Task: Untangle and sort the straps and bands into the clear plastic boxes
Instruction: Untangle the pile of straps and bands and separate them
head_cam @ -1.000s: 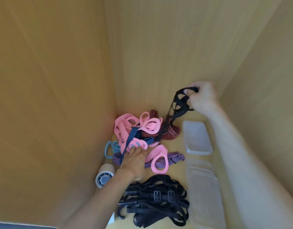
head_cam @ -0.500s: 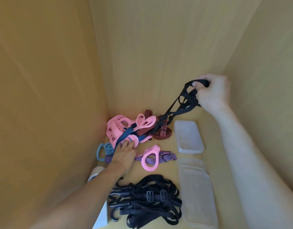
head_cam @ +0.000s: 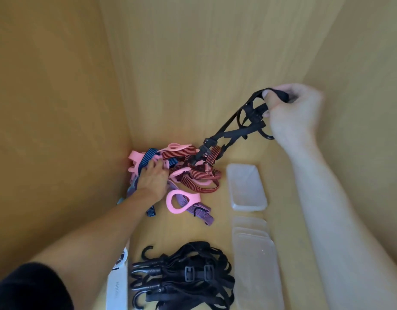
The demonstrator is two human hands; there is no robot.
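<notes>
**Black strap pulled taut from the tangle**

From the head camera I see the right hand (head_cam: 293, 113), fingers curled round a black hooked elastic strap (head_cam: 235, 128) whose lower end is caught in the pink, red and blue tangle of bands (head_cam: 193, 173). The left hand (head_cam: 154, 177) presses that tangle with straight fingers. The small clear plastic box (head_cam: 246, 186) lies just beside it.

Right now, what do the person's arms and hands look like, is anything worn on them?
The left hand and the right hand are bare: no gloves, rings or watch visible. A black sleeve covers the left upper arm; both forearms are bare, and no sleeve shows on the right arm.
</notes>
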